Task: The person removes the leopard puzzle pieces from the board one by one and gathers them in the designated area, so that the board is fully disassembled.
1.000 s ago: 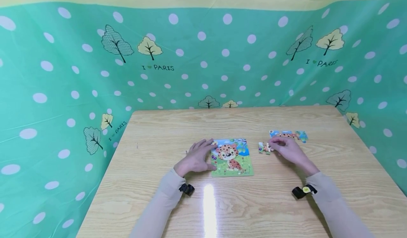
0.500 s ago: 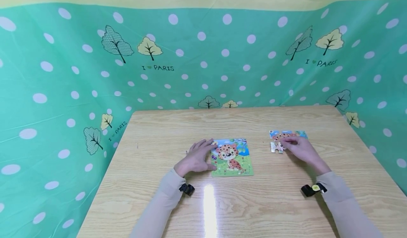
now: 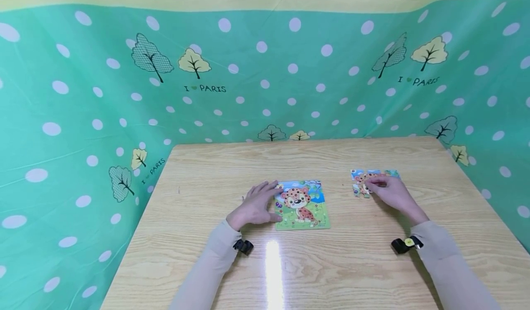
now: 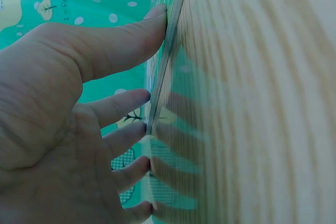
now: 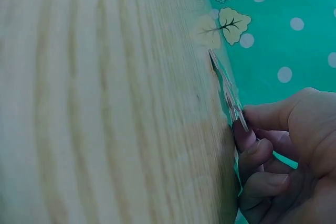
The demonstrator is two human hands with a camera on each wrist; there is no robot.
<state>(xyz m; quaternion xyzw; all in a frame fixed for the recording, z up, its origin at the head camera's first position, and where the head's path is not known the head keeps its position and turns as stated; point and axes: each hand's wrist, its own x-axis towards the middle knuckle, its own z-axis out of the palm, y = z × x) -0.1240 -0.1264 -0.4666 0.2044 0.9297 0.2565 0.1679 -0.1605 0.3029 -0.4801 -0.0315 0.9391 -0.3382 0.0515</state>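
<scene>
A square picture board (image 3: 308,211) printed with a spotted leopard cub lies flat on the table. My left hand (image 3: 256,206) rests at its left edge, fingers spread. In the left wrist view, the thumb of that hand (image 4: 58,98) touches the board (image 4: 170,40). To the right lies a strip of joined jigsaw puzzle pieces (image 3: 359,174) with blue sky and the leopard's head. My right hand (image 3: 393,194) pinches a jigsaw puzzle piece (image 3: 357,190) between thumb and fingers, at the strip's lower edge. The hand hides part of the strip. Whether the held piece is fully interlocked, I cannot tell.
The wooden table (image 3: 207,172) stretches around both hands. A green polka-dot cloth (image 3: 265,71) hangs behind and at the sides. A bright light reflection lies on the tabletop in front of the board.
My right hand has moved right with the puzzle piece, bringing it from left of the strip to its lower edge. It then tilts slightly there. My left hand and the board stay put.
</scene>
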